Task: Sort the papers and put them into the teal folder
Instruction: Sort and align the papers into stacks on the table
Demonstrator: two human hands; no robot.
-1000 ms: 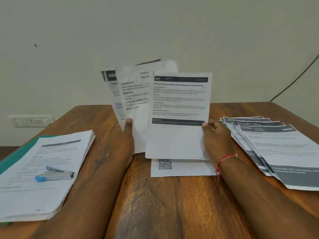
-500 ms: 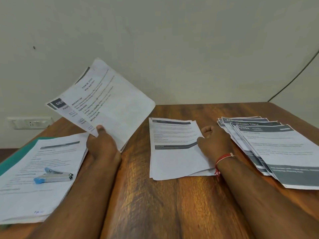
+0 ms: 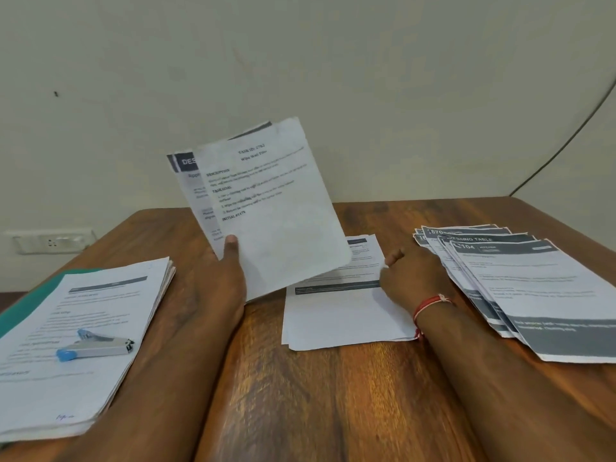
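Sorting looks well under way but not finished, and filing has not visibly begun. The table [image 3: 333, 401] carries three groups of paper. The thickest, the left pile [image 3: 100, 305], lies on top of the folder [image 3: 30, 308], of which only a teal strip shows at the left edge. Whether any sheet is already inside it cannot be told. On the far side, the right fan [image 3: 540, 288] of dark-headed sheets is spread in overlapping steps, well apart from the rest. Between them lies the thinner middle pile [image 3: 340, 318], loosely squared.

A few held sheets [image 3: 276, 201] are raised upright above the table, so these at least are unsorted. The left hand [image 3: 226, 271] pinches them at the lower corner, thumb pressed on the front page. The right hand [image 3: 413, 278] rests at the middle pile's right edge with fingers curled under. Whether it grips a sheet there I cannot tell. A stapler [image 3: 96, 345] lies on the left pile.

What is left, as I judge it: place the held sheets, gather the groups, lift the stapler off, and get everything into the folder.
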